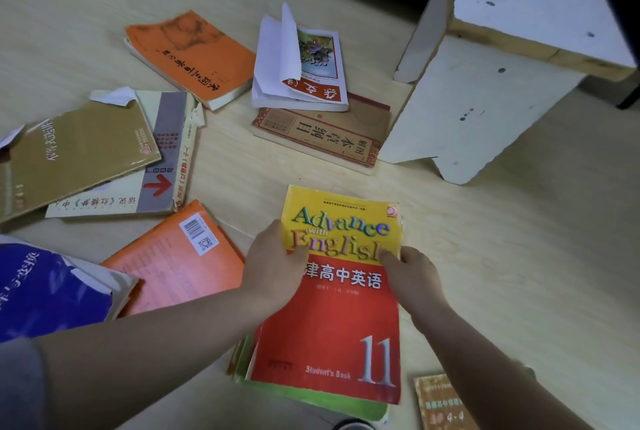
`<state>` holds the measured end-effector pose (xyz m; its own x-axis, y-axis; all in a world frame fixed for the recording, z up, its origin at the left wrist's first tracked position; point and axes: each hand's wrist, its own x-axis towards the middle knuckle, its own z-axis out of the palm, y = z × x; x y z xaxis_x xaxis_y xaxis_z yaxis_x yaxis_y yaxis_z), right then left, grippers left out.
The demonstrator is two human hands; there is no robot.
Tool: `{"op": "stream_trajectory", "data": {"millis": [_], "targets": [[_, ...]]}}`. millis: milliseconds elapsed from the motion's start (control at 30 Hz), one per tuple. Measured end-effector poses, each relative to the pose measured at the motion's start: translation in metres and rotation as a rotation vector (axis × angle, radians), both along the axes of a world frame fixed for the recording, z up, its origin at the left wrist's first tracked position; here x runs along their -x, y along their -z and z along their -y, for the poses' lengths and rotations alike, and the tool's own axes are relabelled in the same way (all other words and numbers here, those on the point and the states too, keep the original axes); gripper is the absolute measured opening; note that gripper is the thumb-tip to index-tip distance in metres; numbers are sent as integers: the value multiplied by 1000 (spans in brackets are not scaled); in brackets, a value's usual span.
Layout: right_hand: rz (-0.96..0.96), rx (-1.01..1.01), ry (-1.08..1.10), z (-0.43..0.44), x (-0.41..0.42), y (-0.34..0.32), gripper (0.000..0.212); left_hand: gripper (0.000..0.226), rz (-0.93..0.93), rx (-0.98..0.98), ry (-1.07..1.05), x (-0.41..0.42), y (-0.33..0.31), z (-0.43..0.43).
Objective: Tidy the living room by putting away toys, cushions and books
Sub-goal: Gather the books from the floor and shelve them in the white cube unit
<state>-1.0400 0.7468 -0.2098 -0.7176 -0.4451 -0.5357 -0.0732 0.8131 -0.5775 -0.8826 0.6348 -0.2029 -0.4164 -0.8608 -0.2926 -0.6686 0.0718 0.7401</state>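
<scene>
left hand (273,267) bare; right hand (414,277) bare | forearms uncovered; grey sleeve (20,384) at left

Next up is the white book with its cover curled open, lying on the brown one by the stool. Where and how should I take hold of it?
Grip the white book by its long right edge, pressing the curled cover shut, and come from the right. It lies flat on the brown book, so fingers must slide under; the loose pages on the left would likely fan out. The white stool stands close, so keep low.
</scene>
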Motion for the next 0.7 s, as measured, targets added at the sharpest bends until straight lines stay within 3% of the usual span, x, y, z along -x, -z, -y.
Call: {"op": "stream_trajectory", "data": {"millis": [100, 233, 300, 467, 567, 700], "targets": [[22, 6, 39, 1, -3, 2, 32, 36, -53, -18, 11, 2, -1, -4], [79, 48, 111, 0, -14, -1, 44, 9, -58, -64, 50, -2, 7, 2], [109, 82, 163, 0, -21, -2, 52, 22, -34, -66, 69, -3, 10, 2], [128, 134, 186, -3, -29, 1, 38, 14, -1, -74, -82, 4, -2, 5], [136, 155, 208, -3, -29, 3, 37, 31, 10, -216, -242, 10, -6, 19], [161, 161, 256, -4, -23, 3, 25, 56, 3, -506, -199, 9, -6, 31]]}}
